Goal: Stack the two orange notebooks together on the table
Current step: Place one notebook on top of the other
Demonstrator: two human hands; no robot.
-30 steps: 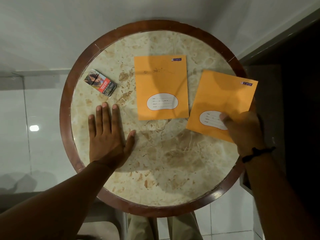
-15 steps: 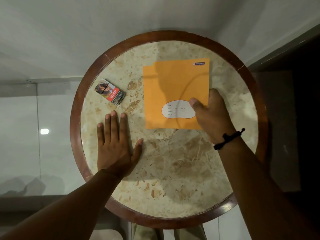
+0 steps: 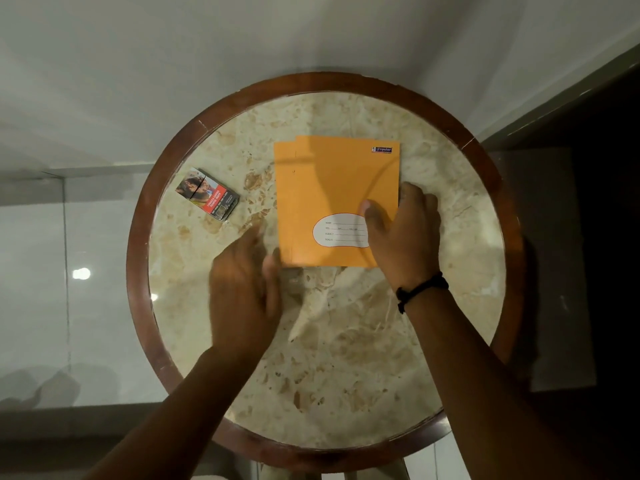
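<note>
Two orange notebooks lie one on the other near the middle of the round marble table (image 3: 346, 358). The top orange notebook (image 3: 343, 188) shows a white name label and a small logo at its far right corner. Of the lower orange notebook (image 3: 282, 188) only a thin strip shows along the left side. My right hand (image 3: 403, 233) holds the stack's right edge, thumb on the cover by the label. My left hand (image 3: 247, 289), blurred, sits at the stack's lower left corner with its fingers against the edge.
A small cigarette pack (image 3: 207, 195) lies on the table's left part. The table has a dark wooden rim (image 3: 136, 271). A pale wall stands behind it, glossy floor tiles lie to the left, and something dark stands at the right.
My right hand carried the right notebook over and laid it on the other one. My left hand left its flat rest on the table and moved right to the stack's corner.
</note>
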